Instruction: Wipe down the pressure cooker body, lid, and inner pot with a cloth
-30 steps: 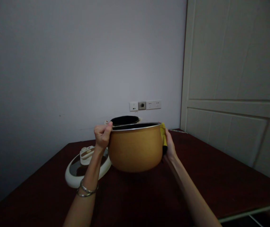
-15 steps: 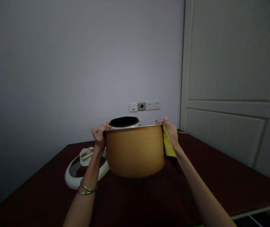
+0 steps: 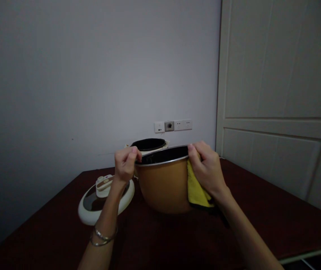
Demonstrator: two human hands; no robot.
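Observation:
A rice cooker inner pot (image 3: 163, 187), gold outside and dark inside with a silver rim, is held up above the table, its rim tilted. My left hand (image 3: 126, 162) grips the rim on the left side, thumb and fingers closed. On the right side, my right hand (image 3: 207, 165) is closed on the rim and also holds a yellow cloth (image 3: 198, 189) with dark edging, which hangs against the pot's outer wall. Behind the pot stands the white rice cooker body (image 3: 149, 150), open at the top with a dark interior.
To the left, a white rice cooker lid (image 3: 87, 216) with a handle lies on the dark red table (image 3: 50, 228). Wall sockets (image 3: 183, 125) sit on the wall behind the cooker. A white panelled door (image 3: 273, 97) stands along the right.
The pot has turned and tilted so its dark inside now shows. My right hand has come nearer with the cloth, and my left hand has shifted slightly right and down.

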